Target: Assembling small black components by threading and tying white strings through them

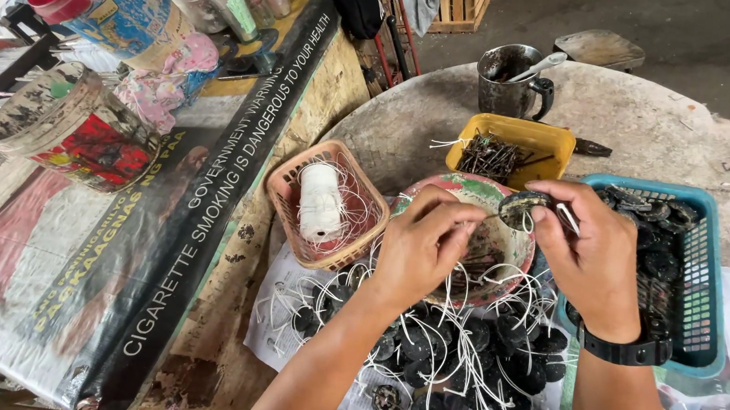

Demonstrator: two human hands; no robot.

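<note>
Head view shows us a small dark round disc (523,209) pinched in our right hand (593,262) above a paint-stained bowl (436,187), while our left hand (421,246) closes its fingertips on a thin white string at the disc. Below the hands, a heap of strung discs (458,351) looks finished; the teal basket (706,284) still holds many unstrung ones, so we judge much remains. A twine spool (320,200) sits in a tan basket (283,197).

Both hands raised close together, left hand (421,248) pinching, right hand (591,249) gripping
</note>
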